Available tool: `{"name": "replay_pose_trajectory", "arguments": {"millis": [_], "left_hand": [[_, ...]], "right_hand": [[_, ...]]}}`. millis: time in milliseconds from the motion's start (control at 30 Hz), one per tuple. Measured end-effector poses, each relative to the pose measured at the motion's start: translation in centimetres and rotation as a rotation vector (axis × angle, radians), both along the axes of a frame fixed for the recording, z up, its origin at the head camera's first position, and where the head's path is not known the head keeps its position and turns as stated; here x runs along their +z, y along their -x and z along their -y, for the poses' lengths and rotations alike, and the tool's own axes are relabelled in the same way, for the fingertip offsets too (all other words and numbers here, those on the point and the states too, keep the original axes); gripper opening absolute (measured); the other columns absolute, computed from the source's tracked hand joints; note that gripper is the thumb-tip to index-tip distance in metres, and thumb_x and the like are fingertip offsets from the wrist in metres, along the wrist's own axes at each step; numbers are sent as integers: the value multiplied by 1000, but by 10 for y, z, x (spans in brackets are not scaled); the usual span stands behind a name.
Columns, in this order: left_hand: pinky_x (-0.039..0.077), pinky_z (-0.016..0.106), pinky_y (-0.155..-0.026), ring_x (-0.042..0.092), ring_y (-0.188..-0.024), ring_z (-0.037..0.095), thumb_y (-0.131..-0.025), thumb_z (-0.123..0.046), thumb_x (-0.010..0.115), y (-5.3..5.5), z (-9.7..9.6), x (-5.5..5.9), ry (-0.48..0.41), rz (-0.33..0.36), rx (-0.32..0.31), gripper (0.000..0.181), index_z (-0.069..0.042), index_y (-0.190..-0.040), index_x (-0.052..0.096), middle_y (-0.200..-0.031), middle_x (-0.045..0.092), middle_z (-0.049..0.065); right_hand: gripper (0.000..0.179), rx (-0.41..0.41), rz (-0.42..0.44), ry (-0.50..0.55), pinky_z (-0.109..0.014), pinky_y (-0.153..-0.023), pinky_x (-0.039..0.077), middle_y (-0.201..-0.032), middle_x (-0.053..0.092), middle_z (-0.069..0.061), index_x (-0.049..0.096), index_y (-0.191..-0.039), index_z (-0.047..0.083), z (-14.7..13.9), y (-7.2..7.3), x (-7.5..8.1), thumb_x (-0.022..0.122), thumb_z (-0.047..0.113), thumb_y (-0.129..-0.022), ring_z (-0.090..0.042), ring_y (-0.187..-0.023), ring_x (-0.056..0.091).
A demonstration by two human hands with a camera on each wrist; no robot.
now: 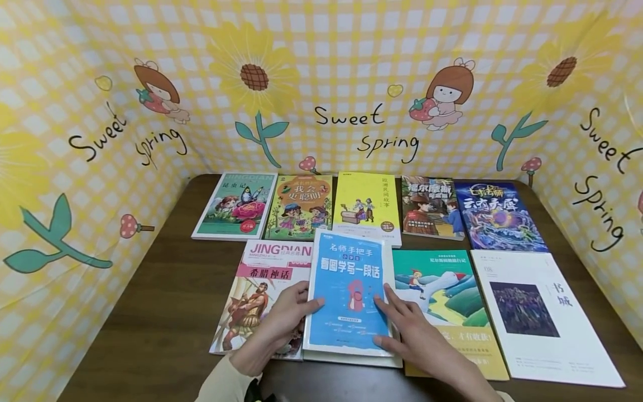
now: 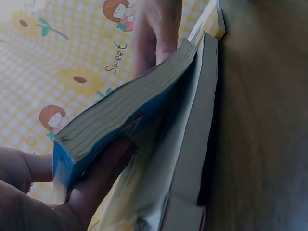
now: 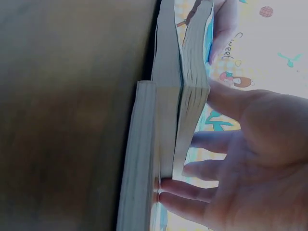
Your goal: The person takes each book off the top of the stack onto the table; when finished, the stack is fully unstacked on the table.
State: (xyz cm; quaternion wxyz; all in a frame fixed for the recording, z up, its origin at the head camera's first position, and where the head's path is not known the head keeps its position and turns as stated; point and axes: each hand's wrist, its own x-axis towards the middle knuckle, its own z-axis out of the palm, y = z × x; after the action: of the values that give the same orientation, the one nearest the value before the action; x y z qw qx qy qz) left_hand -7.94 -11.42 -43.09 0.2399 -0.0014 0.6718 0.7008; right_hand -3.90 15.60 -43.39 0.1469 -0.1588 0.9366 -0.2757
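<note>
A blue-covered book (image 1: pixel 346 290) with a white border lies over another book (image 1: pixel 361 359) in the middle of the front row. My left hand (image 1: pixel 288 312) grips its left side, thumb on the cover and fingers underneath. In the left wrist view that side of the blue book (image 2: pixel 125 103) is raised, leaving a wedge-shaped gap above the lower book (image 2: pixel 195 130). My right hand (image 1: pixel 414 332) is at the right edge, its thumb on the cover. The right wrist view shows its extended fingers (image 3: pixel 207 168) beside the page edges of both books.
A pink-titled book (image 1: pixel 246 301) lies left of the stack; a green-and-yellow book (image 1: pixel 452 307) and a white book (image 1: pixel 567 324) lie right. Several books, including a yellow one (image 1: pixel 366 195), form the back row on the dark table (image 1: pixel 150 312). A checkered cloth (image 1: pixel 341 56) surrounds it.
</note>
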Motion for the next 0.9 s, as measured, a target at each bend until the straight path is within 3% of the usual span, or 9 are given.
{"name": "replay_pose_trajectory", "arguments": {"millis": [133,400,600,733,900], "left_hand": [[57,42,-71,68,-90,30,-97,-6,54,-6,13,4,22,-39,54,48,11,-138,36,-119,58,29],[57,45,-69,69,-88,31,-97,-3,54,-11,57,17,86,-86,248,43,3,-139,43,-121,58,30],[58,43,-70,70,-87,27,-101,-15,52,-17,94,29,176,-44,335,48,2,-143,37,-121,60,28],[57,39,-74,69,-89,23,-101,-20,51,-20,121,35,192,-8,381,55,3,-147,31,-119,62,24],[57,37,-74,69,-87,17,-100,-29,53,-26,157,40,237,6,414,67,4,-150,22,-108,68,9]], "right_hand": [[74,37,-5,-9,-56,-90,46,-159,21,-5,40,-148,22,-1,-1,-1,60,57,-87,-39,-131,36],[69,88,-47,6,-53,-92,45,-158,23,-9,46,-145,15,-5,-2,-4,67,45,-87,-40,-131,36],[69,90,-49,16,-53,-92,44,-158,23,-10,46,-144,14,-6,-2,-5,69,45,-86,-41,-130,36],[70,90,-50,13,-52,-92,45,-158,23,-9,47,-144,14,-5,-2,-5,69,44,-86,-41,-130,36],[70,98,-62,13,-53,-92,45,-158,23,-11,47,-144,13,-6,-2,-5,69,44,-86,-42,-129,37]]}}
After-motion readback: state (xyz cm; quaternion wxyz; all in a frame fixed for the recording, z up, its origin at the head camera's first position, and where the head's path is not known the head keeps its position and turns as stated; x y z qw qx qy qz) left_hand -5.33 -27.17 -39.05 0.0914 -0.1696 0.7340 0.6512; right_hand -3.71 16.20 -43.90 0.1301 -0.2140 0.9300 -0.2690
